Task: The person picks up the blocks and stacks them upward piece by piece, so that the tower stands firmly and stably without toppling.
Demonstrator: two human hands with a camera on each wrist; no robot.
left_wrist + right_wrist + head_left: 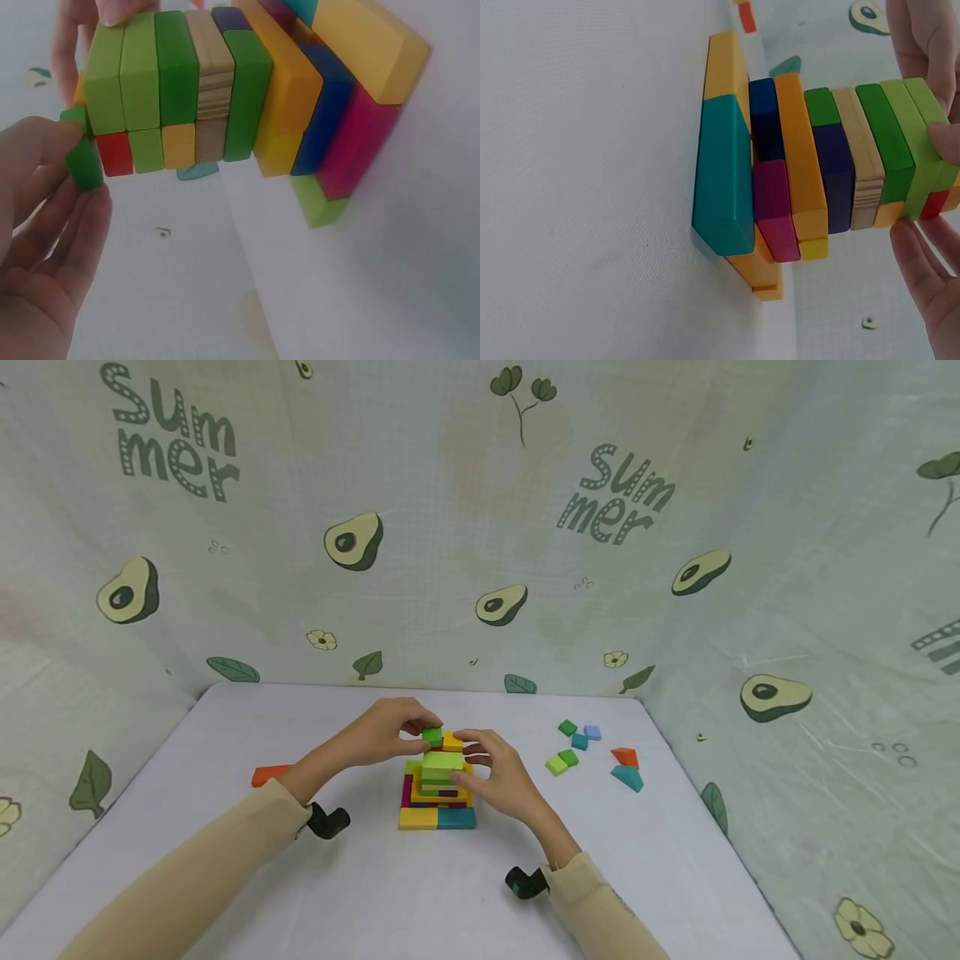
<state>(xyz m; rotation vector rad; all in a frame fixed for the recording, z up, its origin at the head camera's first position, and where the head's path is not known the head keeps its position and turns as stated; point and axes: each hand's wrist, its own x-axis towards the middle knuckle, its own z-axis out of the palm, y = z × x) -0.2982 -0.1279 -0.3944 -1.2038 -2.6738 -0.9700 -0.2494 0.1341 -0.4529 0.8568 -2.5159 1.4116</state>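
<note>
A stepped tower of coloured wooden blocks point(442, 767) stands at mid-table. My left hand point(390, 728) pinches a small green block point(84, 150) between thumb and fingertips, right at the top of the tower's left side. Beside that block sits a yellow block point(452, 742), with a red block point(115, 154) showing under the top layer. My right hand point(498, 777) holds the tower's upper right side, its thumb on the lime block point(922, 97) and its fingers curved round the far side. Wider blue, magenta and orange blocks form the lower layers.
Several small green and blue cubes point(567, 758) lie right of the tower. Farther right are an orange wedge point(625, 757) and a teal wedge point(627, 777). An orange block point(268, 775) lies left, partly behind my left forearm. A patterned cloth point(420, 643) hangs behind the table.
</note>
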